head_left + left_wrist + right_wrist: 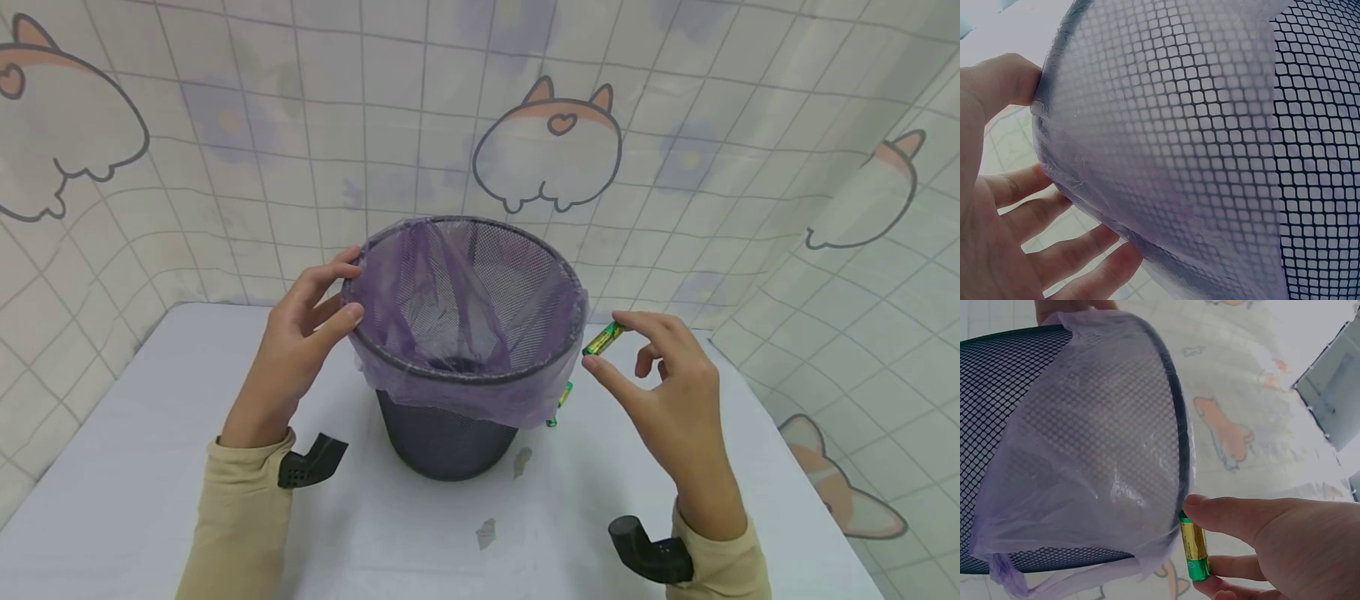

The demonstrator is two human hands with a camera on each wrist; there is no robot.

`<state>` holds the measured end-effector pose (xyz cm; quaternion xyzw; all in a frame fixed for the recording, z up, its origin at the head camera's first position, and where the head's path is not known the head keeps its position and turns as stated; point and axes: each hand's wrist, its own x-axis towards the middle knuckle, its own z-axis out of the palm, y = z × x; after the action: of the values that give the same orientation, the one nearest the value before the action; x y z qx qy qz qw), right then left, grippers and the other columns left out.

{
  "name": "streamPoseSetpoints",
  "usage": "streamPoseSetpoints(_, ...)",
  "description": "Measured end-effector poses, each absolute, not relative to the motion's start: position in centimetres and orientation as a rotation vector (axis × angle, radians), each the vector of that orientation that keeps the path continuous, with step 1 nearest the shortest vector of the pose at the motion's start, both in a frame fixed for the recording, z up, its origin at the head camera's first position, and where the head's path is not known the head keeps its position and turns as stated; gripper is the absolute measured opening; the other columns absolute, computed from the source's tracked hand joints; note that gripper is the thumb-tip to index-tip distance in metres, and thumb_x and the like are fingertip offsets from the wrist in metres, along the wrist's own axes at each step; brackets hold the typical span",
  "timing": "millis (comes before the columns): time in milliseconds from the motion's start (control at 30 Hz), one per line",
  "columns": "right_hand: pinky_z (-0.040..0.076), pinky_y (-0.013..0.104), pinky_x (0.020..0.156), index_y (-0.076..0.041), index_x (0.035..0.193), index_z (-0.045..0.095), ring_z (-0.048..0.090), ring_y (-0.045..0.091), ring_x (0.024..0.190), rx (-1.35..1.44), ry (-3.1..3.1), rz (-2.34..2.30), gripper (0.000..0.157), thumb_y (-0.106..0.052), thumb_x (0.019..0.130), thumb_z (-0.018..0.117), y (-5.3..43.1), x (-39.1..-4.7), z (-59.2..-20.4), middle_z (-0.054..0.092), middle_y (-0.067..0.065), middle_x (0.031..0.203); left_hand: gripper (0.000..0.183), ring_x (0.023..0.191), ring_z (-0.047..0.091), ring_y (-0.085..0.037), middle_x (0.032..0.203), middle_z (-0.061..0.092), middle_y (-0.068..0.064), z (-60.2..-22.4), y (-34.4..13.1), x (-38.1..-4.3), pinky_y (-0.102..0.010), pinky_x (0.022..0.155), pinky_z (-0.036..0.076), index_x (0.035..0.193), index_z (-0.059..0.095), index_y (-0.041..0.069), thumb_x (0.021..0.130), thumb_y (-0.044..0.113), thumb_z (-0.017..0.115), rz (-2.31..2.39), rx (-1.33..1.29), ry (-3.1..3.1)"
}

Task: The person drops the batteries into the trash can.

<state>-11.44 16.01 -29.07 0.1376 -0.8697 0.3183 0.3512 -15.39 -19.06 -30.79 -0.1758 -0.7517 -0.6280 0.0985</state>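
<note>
Pinching batt. (603, 338), R hand (675, 408); bag (480, 402) part-hides 2nd batt. (566, 393)

I have the left hand (288, 354) raised, fingers spread. The right hand (671, 392) pinches between thumb and fingertip.

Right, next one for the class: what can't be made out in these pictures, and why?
Fine lettering on the green-and-gold cylindrical battery, right wrist view: too small and blurred.
Full outline of whatever green lies on the white cloth-like surface, head view: partly behind the translucent purple plastic bag.
Near part of the black mesh bin's floor, head view: hidden by its front side.
Right hand's lower fingers, right wrist view: bottom edge.
</note>
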Motion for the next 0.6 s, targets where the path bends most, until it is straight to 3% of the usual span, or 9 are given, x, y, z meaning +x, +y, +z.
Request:
streamPoseSetpoints(233, 0.028, 0.020, 0.062, -0.011, 0.117, 0.068, 0.040, 0.006, 0.071, 0.396, -2.227, 0.826, 0.049, -0.012, 0.071, 0.085, 15.6, -11.3, -28.3, 0.060, 0.004, 0.099, 0.040, 0.140, 0.037, -0.034, 0.157, 0.031, 0.011, -30.8, -19.1, -15.5, -0.040, 0.108, 0.043, 0.137, 0.046, 0.013, 0.098, 0.019, 0.056, -1.849, -0.529, -2.220)
streamPoseSetpoints(433, 0.029, 0.021, 0.063, -0.010, 0.118, 0.068, 0.041, 0.007, 0.071, 0.420, -2.222, 0.839, 0.050, -0.011, 0.071, 0.085, 15.1, -11.3, -28.0, 0.062, 0.006, 0.103, 0.040, 0.140, 0.037, -0.034, 0.157, 0.031, 0.012, -30.8, -19.1, -15.4, -0.052, 0.110, 0.039, 0.137, 0.046, 0.014, 0.098, 0.020, 0.055, -1.835, -0.520, -2.227)
streamPoseSetpoints(600, 0.030, 0.023, 0.062, -0.011, 0.117, 0.068, 0.042, 0.007, 0.071, 0.439, -2.221, 0.884, 0.048, -0.012, 0.072, 0.085, 14.7, -11.4, -27.9, 0.062, 0.004, 0.103, 0.041, 0.140, 0.037, -0.034, 0.157, 0.031, 0.013, -30.7, -19.0, -15.4, -0.055, 0.110, 0.037, 0.137, 0.046, 0.014, 0.098, 0.021, 0.056, -1.850, -0.514, -2.230)
